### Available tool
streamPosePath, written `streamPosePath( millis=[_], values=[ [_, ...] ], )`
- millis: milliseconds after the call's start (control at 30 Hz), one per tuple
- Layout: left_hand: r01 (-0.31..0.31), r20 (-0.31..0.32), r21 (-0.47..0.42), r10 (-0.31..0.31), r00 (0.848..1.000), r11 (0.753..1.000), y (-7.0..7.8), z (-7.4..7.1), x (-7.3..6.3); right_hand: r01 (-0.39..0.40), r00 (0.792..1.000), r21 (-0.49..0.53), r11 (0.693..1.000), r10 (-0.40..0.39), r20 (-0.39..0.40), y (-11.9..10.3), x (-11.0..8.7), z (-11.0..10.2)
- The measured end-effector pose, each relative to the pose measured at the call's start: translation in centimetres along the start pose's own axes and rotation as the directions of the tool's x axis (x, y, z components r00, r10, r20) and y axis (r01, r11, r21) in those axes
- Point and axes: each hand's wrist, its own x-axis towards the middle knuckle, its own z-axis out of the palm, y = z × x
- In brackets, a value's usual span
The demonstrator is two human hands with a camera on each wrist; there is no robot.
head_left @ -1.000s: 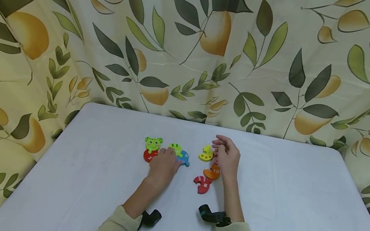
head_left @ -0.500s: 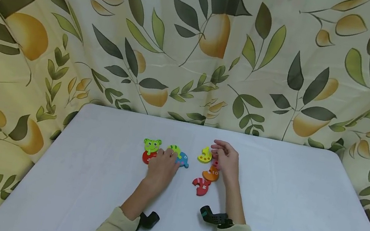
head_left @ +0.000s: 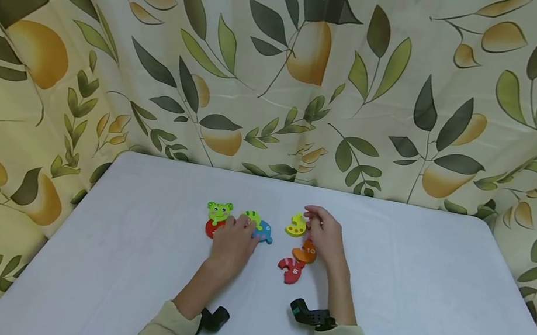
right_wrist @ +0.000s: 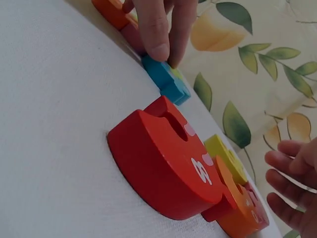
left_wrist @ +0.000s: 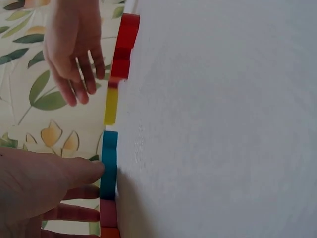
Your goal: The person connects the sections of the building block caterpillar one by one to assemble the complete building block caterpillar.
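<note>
My left hand (head_left: 233, 244) rests on a group of flat wooden animal puzzle pieces. Its thumb touches the edge of a blue piece (left_wrist: 109, 163), beside a pink piece (left_wrist: 108, 213). Around this hand show a green bear head piece (head_left: 220, 210), a red piece (head_left: 212, 230) and a green striped piece (head_left: 254, 216). My right hand (head_left: 327, 238) hovers, fingers loosely bent and holding nothing, over a second cluster. That cluster has a yellow piece (head_left: 296, 226), an orange piece (head_left: 306, 251) numbered 10, a red piece (right_wrist: 158, 168) numbered 8, and a pinkish-red piece (right_wrist: 257, 204).
The pieces lie on a table with a white cover (head_left: 427, 301). Behind it hangs a curtain (head_left: 276, 121) printed with leaves and fruit. Each wrist wears a black camera (head_left: 310, 313). A gap of white cover separates the two clusters.
My right hand has drawn slightly toward the body, covering more of its cluster. The left hand stays on its pieces. The head view has shifted a little.
</note>
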Motion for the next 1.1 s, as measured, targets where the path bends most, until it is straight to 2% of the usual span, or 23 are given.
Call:
streamPosePath(
  millis=[100, 233, 500, 767, 1100],
  values=[
    [-0.012, 0.022, -0.037, 0.013, 1.0, 0.999, -0.6, 0.0, 0.2, -0.006, 1.0, 0.016, 1.0, 0.006, -0.018, 0.2, 0.1, -0.2],
    [-0.024, 0.017, -0.104, 0.026, 1.0, 0.994, -1.4, 0.3, 0.4, -0.027, 0.999, 0.022, 0.999, 0.028, -0.023, 0.7, 0.2, -0.6],
    [-0.022, -0.007, -0.203, 0.021, 1.0, 0.979, -1.8, 0.4, 0.5, -0.015, 0.993, -0.043, 0.999, 0.02, 0.117, 1.2, 0.4, -0.2],
    [-0.026, -0.03, -0.203, 0.02, 0.999, 0.979, -1.7, 0.0, 0.3, 0.004, 0.975, -0.126, 0.992, 0.024, 0.22, 1.3, 0.1, -0.2],
    [-0.024, -0.032, -0.248, 0.016, 0.999, 0.969, -1.9, 0.2, 0.5, -0.016, 0.966, -0.104, 0.994, 0.042, 0.254, 1.2, 0.1, -0.6]
  ],
)
